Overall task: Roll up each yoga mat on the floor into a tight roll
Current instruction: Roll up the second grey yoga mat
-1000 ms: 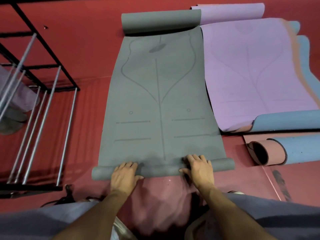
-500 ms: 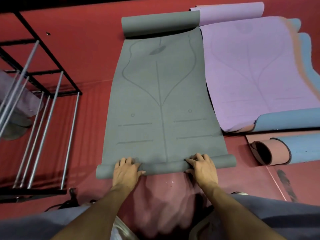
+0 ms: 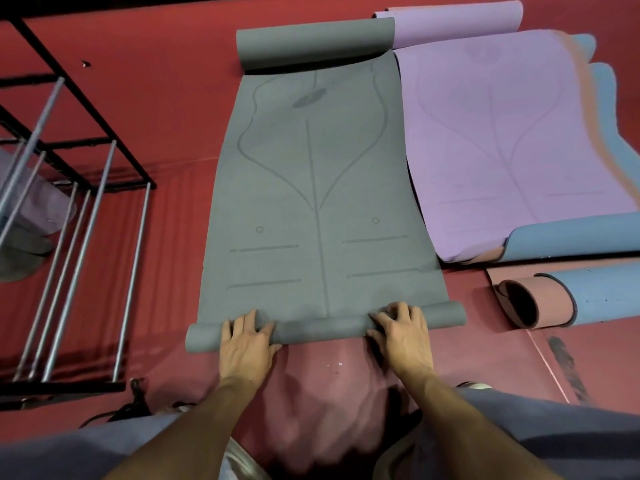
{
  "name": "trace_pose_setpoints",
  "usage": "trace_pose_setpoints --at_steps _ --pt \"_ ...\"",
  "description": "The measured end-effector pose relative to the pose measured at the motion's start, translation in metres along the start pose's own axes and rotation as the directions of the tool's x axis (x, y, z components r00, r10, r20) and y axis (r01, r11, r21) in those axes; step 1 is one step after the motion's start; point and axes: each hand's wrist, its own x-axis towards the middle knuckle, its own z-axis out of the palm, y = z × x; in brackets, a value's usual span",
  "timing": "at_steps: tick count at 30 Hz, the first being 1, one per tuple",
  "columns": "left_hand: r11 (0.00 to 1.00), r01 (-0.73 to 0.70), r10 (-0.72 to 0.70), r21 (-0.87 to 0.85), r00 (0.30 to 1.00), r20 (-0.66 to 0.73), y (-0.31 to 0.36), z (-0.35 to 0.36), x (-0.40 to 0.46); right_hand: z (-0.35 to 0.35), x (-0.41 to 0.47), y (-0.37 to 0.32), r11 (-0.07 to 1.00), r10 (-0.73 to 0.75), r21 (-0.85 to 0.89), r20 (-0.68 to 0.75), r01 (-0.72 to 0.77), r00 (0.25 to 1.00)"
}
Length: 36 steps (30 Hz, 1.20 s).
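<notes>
A grey yoga mat (image 3: 311, 174) with printed alignment lines lies flat on the red floor, its far end curled up. Its near end is wound into a thin roll (image 3: 322, 329) lying across the floor. My left hand (image 3: 246, 341) presses on top of the roll left of centre, fingers spread forward. My right hand (image 3: 403, 332) rests on the roll right of centre, fingers bent over its top. A purple mat (image 3: 502, 140) lies flat to the right, over a blue one (image 3: 575, 237). A blue-and-pink mat (image 3: 568, 299) sits loosely rolled at the right.
A black metal rack (image 3: 69, 209) with silver rails stands at the left, rolled mats stored under it. Red floor (image 3: 166, 98) surrounds the mats. My knees in grey trousers fill the bottom edge. A dark strap lies near the rack's foot.
The roll at the near end has moved slightly forward along the grey mat and grown a little thicker. Both hands have stayed on it and advanced with it.
</notes>
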Motion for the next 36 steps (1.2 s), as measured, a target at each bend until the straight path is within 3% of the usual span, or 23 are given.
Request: trace_pose_setpoints --at_steps 6,12,16,19,28,33,36 --pt "0.998 -0.06 0.061 0.013 0.997 -0.056 -0.001 0.005 -0.001 0.0 -0.001 0.002 0.999 -0.036 -0.02 0.065 0.038 0.997" --pt "0.998 -0.061 0.062 -0.02 0.997 0.051 -0.01 -0.001 0.015 -0.001 0.017 0.003 0.996 0.025 0.078 0.134 -0.036 0.991" --pt "0.997 -0.046 0.05 -0.059 0.997 0.066 -0.009 -0.009 0.025 0.004 0.022 0.005 0.998 0.026 0.059 0.102 -0.032 0.994" --pt "0.998 -0.044 0.046 -0.038 0.996 0.072 -0.011 -0.016 0.027 -0.002 0.028 0.004 0.998 0.039 0.044 0.169 -0.047 0.985" --pt "0.994 -0.033 0.069 -0.108 0.934 0.351 -0.01 -0.026 0.008 -0.038 0.03 0.002 0.996 0.087 -0.022 0.455 -0.087 0.886" --pt "0.964 0.108 -0.001 -0.244 0.915 0.403 -0.013 -0.027 0.012 -0.032 0.022 0.004 0.994 0.104 -0.067 0.386 -0.084 0.916" --pt "0.95 0.124 -0.031 -0.287 0.951 0.309 -0.011 -0.023 0.011 -0.031 0.022 0.007 0.996 0.078 -0.078 0.379 -0.052 0.922"
